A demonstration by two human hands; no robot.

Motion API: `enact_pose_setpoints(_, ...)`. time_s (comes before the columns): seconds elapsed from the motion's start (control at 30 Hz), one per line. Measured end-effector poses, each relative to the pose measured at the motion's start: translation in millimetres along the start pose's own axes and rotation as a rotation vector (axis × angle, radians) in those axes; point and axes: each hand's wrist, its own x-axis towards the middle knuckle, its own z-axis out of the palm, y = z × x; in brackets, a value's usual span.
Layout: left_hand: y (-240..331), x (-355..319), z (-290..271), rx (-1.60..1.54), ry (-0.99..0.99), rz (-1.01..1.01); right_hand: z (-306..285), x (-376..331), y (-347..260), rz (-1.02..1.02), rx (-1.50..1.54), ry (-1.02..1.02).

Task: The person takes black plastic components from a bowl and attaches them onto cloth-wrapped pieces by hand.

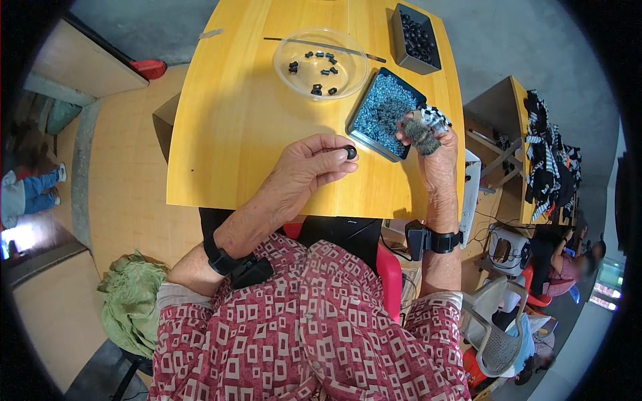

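I look down on a yellow wooden table [234, 134] in a room with a tiled floor [134, 154] and a green sack [134, 301]. I see a clear tub [299, 83] of small black pieces [333, 71], a dark tray [372, 148] of blue bits [376, 107] and a box [416, 64] of black beads [417, 39]. The left hand [313, 162] pinches a round black piece [351, 152] above the table; the wrapped right hand [428, 137] is at the tray, its grip unclear to me.

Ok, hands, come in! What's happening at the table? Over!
Left hand: pinching round black piece. Right hand: partly wrapped, at tray of blue pieces. Clear tub farther back, seemingly not in the way.
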Motion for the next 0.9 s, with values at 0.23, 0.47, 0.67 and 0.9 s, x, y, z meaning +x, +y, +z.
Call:
enact_pose_setpoints(0.23, -5, 2, 0, 0.005, -0.009, 0.001, 0, 1, 0, -0.12, -0.204, 0.025)
enact_pose_setpoints(0.47, -5, 2, -3, -0.013, -0.016, -0.001, 5, 2, -6, -0.042, -0.109, 0.102)
enact_pose_setpoints(0.67, -6, 1, -4, -0.017, -0.01, -0.008, 0, 1, -3, -0.107, -0.29, 0.017)
enact_pose_setpoints(0.9, -6, 1, 0, -0.024, -0.008, 0.004, 16, -11, -19, 0.002, -0.098, -0.063)
